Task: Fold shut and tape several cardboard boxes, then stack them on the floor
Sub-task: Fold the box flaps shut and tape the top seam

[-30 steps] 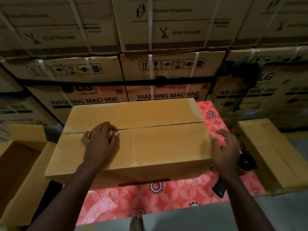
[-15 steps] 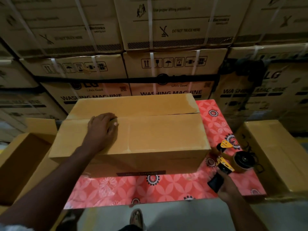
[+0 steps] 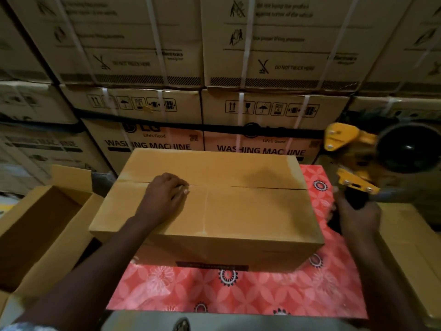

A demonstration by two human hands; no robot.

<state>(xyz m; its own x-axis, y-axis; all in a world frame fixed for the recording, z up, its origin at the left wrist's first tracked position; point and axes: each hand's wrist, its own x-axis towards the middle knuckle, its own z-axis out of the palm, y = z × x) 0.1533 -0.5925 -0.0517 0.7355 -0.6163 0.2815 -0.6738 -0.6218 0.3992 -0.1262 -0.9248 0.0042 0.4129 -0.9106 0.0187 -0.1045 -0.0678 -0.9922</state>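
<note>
Left fingers (image 3: 177, 187) on one folded box (image 3: 241, 211)

Three plain boxes (image 3: 238, 211), one tape dispenser (image 3: 350, 142)

Pale blue-white patterned fabric sleeve edge (image 3: 14, 327) on left upper arm, well behind left hand (image 3: 164, 197). Forearms bare. Right hand (image 3: 355, 218) bare.

A warehouse or appliance storeroom: beyond both hands, strapped washing-machine cartons (image 3: 152, 130) stack wall-high, with an open cardboard box (image 3: 35, 237) left of the left hand (image 3: 164, 199).
</note>
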